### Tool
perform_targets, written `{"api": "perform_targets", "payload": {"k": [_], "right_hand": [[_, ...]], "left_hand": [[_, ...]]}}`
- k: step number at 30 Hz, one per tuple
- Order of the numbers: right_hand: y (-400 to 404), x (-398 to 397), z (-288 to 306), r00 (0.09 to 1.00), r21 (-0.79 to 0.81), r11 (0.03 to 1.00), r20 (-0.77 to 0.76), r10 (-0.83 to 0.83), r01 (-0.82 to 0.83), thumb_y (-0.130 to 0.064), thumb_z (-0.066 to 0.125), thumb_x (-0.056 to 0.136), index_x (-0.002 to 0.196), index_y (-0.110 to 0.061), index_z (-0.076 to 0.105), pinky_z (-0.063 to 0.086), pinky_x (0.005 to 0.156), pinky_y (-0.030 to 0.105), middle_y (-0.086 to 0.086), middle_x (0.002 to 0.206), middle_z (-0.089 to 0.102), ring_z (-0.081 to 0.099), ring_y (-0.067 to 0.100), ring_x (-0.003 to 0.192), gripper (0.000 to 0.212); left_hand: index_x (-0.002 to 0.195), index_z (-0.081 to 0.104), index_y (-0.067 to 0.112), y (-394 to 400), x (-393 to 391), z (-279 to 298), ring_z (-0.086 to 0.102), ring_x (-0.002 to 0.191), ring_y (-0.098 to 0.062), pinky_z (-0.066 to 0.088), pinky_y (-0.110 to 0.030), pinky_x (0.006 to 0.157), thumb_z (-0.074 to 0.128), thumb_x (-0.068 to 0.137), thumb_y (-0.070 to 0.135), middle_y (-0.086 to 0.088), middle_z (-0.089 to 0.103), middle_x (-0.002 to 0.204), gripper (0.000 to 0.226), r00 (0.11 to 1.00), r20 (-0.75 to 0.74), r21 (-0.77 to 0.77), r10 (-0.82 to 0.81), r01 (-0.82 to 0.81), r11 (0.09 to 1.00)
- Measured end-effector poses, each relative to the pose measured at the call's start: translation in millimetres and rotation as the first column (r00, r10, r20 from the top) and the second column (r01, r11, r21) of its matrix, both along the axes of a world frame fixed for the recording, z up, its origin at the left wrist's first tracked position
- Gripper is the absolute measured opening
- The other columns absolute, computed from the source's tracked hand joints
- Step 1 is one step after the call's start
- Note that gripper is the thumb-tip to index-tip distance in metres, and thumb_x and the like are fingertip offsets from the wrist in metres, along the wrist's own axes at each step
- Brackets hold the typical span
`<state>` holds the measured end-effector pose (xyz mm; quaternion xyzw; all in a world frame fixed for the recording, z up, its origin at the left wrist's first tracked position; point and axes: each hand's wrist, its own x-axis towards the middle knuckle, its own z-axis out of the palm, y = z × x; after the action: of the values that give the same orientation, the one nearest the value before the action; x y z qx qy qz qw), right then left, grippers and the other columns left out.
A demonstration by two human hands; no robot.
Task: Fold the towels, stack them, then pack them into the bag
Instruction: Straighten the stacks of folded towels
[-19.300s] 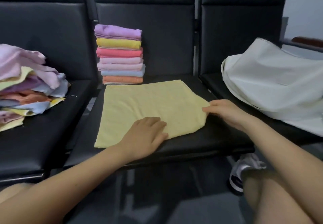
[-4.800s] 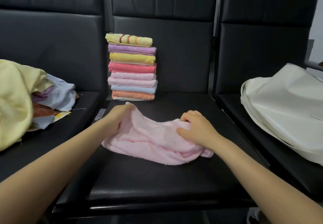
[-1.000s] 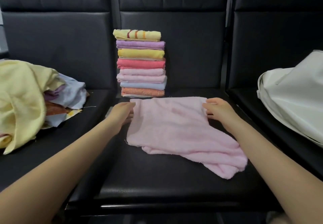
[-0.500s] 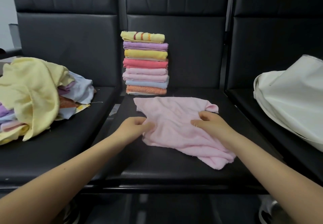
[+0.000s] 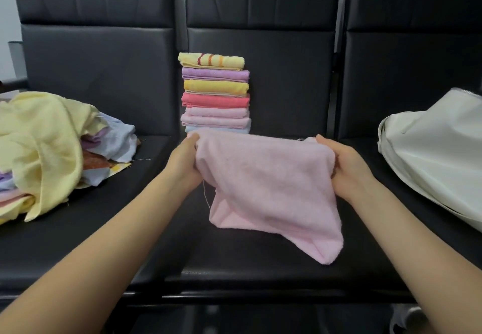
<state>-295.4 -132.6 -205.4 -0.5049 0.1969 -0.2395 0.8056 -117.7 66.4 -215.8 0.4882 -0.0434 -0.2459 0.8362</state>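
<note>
A pale pink towel [image 5: 271,185] hangs lifted above the middle black seat [image 5: 234,263], its lower corner drooping to the right. My left hand [image 5: 184,163] grips its upper left corner and my right hand [image 5: 344,165] grips its upper right corner. Behind it, against the seat back, stands a stack of folded towels [image 5: 215,91] in yellow, purple, coral, pink and blue; the pink towel hides the stack's bottom. A heap of unfolded towels [image 5: 49,146], topped by a yellow one, lies on the left seat. A white bag [image 5: 438,156] lies on the right seat.
Three black padded seats stand in a row with tall backs [image 5: 99,73]. Narrow gaps separate the seats. The front edge of the middle seat runs near the bottom of the view.
Half a second ago the pink towel lay crumpled on the seat under both hands. Now both hands have lifted it by its upper corners and spread it out.
</note>
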Motion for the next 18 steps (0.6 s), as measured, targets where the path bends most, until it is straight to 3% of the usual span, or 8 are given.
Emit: {"api": "perform_targets", "payload": {"k": [3, 5, 7, 10, 12, 15, 18], "right_hand": [[-14.1, 3.3, -5.7, 0.998, 0.066, 0.996, -0.007, -0.064, 0.065, -0.02, 0.059, 0.095, 0.088, -0.004, 0.067, 0.056, 0.079, 0.035, 0.01, 0.078, 0.072, 0.071, 0.02, 0.077, 0.019], [-25.0, 4.8, -20.6, 0.996, 0.045, 0.997, -0.063, -0.063, 0.066, -0.018, 0.057, 0.096, 0.093, -0.004, 0.066, 0.054, 0.082, 0.036, 0.014, 0.088, 0.071, 0.069, 0.019, 0.079, 0.017], [-34.8, 5.1, -35.7, 0.973, -0.129, 0.988, -0.202, -0.109, 0.083, -0.014, 0.059, 0.094, 0.104, -0.012, 0.062, 0.052, 0.073, 0.032, 0.011, 0.095, 0.063, 0.065, 0.015, 0.077, 0.011], [-38.1, 0.8, -46.8, 0.881, -0.426, 0.902, -0.398, -0.256, 0.07, -0.015, 0.066, 0.09, 0.126, -0.017, 0.054, 0.053, 0.076, 0.033, 0.005, 0.104, 0.063, 0.064, 0.021, 0.092, 0.038], [-34.4, -4.7, -46.7, 0.836, -0.511, 0.86, -0.463, -0.294, 0.02, -0.019, 0.068, 0.088, 0.112, -0.012, 0.061, 0.053, 0.073, 0.034, 0.006, 0.096, 0.065, 0.065, 0.023, 0.086, 0.027], [-24.2, -12.8, -43.5, 0.772, -0.559, 0.821, -0.57, -0.281, -0.114, -0.026, 0.069, 0.086, 0.099, -0.006, 0.067, 0.038, 0.054, 0.025, 0.005, 0.081, 0.063, 0.054, 0.015, 0.064, 0.024], [-14.2, -17.2, -40.3, 0.673, -0.56, 0.783, -0.691, -0.262, -0.27, -0.031, 0.073, 0.082, 0.096, -0.01, 0.062, 0.038, 0.055, 0.026, 0.004, 0.09, 0.062, 0.057, 0.015, 0.074, 0.027]], "left_hand": [[0.119, 0.062, 0.013, -7.7, 12.9, -15.6, 0.063, 0.083, -0.014, 0.052, -0.026, 0.065, 0.045, 0.1, 0.015, -0.002, 0.067, 0.098, 0.026, 0.998, 0.057, 0.079, 0.034, -0.039, 0.996], [0.129, 0.055, 0.009, -10.5, 19.5, -32.4, 0.055, 0.068, -0.014, 0.046, -0.021, 0.05, 0.041, 0.098, 0.014, -0.002, 0.059, 0.085, 0.035, 0.995, 0.099, 0.237, -0.022, -0.003, 0.971], [0.117, 0.056, 0.011, -10.9, 22.3, -43.4, 0.048, 0.061, -0.014, 0.04, -0.022, 0.049, 0.046, 0.097, 0.023, -0.002, 0.053, 0.077, 0.026, 0.99, 0.108, 0.412, -0.093, 0.041, 0.91], [0.115, 0.06, 0.007, -4.4, 20.1, -52.5, 0.061, 0.086, -0.02, 0.05, -0.028, 0.071, 0.054, 0.095, 0.033, -0.007, 0.064, 0.095, 0.033, 0.971, 0.158, 0.555, -0.179, 0.062, 0.829], [0.113, 0.064, 0.004, 4.9, 13.7, -56.5, 0.062, 0.083, -0.021, 0.051, -0.032, 0.078, 0.062, 0.089, 0.036, -0.008, 0.065, 0.093, 0.04, 0.956, 0.207, 0.627, -0.205, 0.031, 0.779], [0.087, 0.067, 0.007, 18.2, -0.7, -56.0, 0.052, 0.069, -0.017, 0.042, -0.027, 0.066, 0.069, 0.083, 0.04, -0.006, 0.061, 0.081, 0.033, 0.898, 0.28, 0.723, -0.339, 0.034, 0.69], [0.082, 0.069, 0.009, 22.5, -24.3, -50.7, 0.061, 0.074, -0.013, 0.043, -0.021, 0.063, 0.069, 0.084, 0.028, 0.0, 0.066, 0.082, 0.019, 0.805, 0.347, 0.786, -0.481, 0.031, 0.618]]}}
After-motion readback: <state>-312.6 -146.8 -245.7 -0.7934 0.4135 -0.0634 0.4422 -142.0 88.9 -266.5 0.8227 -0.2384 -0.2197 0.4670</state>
